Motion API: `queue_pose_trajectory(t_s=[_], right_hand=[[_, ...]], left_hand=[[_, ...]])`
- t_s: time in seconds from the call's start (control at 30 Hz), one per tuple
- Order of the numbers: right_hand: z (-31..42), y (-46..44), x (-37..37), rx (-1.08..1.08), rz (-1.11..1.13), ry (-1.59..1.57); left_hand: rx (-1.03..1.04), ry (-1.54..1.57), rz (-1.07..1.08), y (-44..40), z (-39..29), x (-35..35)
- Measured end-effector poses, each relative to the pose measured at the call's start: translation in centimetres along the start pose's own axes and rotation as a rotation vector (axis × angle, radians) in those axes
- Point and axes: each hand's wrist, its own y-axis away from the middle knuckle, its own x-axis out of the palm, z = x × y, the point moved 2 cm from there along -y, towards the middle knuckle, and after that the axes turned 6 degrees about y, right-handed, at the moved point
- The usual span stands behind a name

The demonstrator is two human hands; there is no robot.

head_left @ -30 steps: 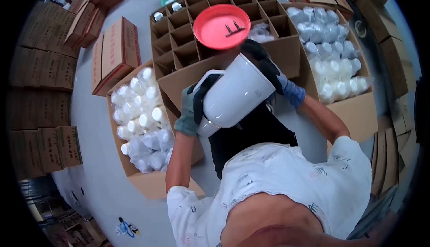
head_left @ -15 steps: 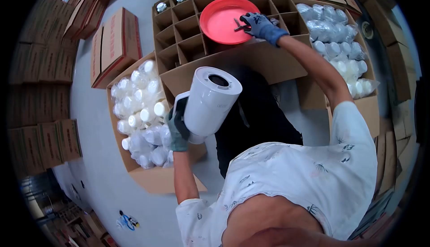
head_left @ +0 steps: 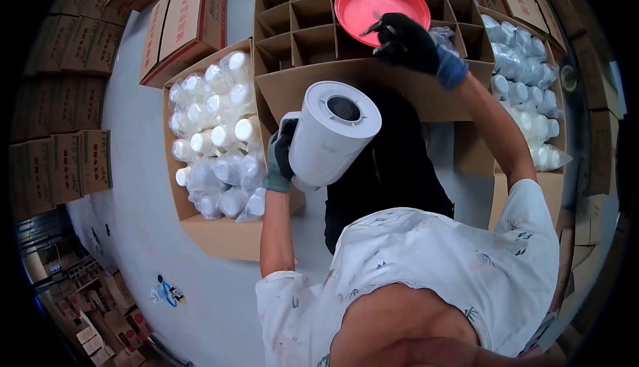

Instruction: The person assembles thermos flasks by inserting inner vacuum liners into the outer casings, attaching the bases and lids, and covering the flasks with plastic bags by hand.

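My left hand [head_left: 281,157], in a green and black glove, is wrapped round the handle side of a white jug [head_left: 331,142]. The jug is tilted, and its round base with a dark central opening faces up. My right hand [head_left: 407,46], gloved in black and blue, holds a small dark metal T-shaped tool [head_left: 373,28] in its fingers. That hand is over the near right rim of a red tray [head_left: 363,0], which rests on a divided cardboard box [head_left: 313,45].
Open cartons of wrapped white-capped bottles stand at the left [head_left: 216,102] and the right [head_left: 527,92]. A closed carton [head_left: 190,20] lies at the upper left. Stacked cartons [head_left: 83,104] line the far left. A small blue item [head_left: 168,292] is on the floor.
My right hand has left the jug, reached to the red tray and lifted the metal tool. The jug has turned base up in my left hand. The view has shifted.
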Motion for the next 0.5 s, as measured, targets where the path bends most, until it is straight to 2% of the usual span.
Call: queue_pose_trajectory(t_s=[0.1,0.17,0.2,0.23,0.3,0.4,0.47,0.5], right_hand=[[-0.1,2.5,5.0,-0.095,0.23,0.129],[0.6,3.7,6.1,-0.382,0.302,0.494],[1.2,4.4,6.7,-0.639,0.288,0.813],[1.6,4.7,7.2,-0.63,0.308,0.943],[3.0,5.5,8.2,-0.751,0.391,1.049],[2.6,6.5,9.0,-0.944,0.459,1.197],[2.0,6.9,9.1,-0.742,0.362,1.136],[1.2,6.9,8.8,-0.717,0.242,1.129]], left_hand=[[0.016,0.0,0.011,-0.1,-0.2,0.7],[0.015,-0.042,-0.006,0.1,-0.4,0.8],[0.015,-0.063,-0.017,0.3,-0.5,0.7],[0.014,-0.04,-0.024,0.4,-0.5,0.8],[0.011,0.004,-0.039,0.6,-0.5,0.9],[0.14,-0.218,0.1,0.5,-1.2,0.7],[0.539,-0.968,0.075,0.9,-1.6,-0.1],[0.741,-1.343,0.059,1.2,-2.1,0.4]])
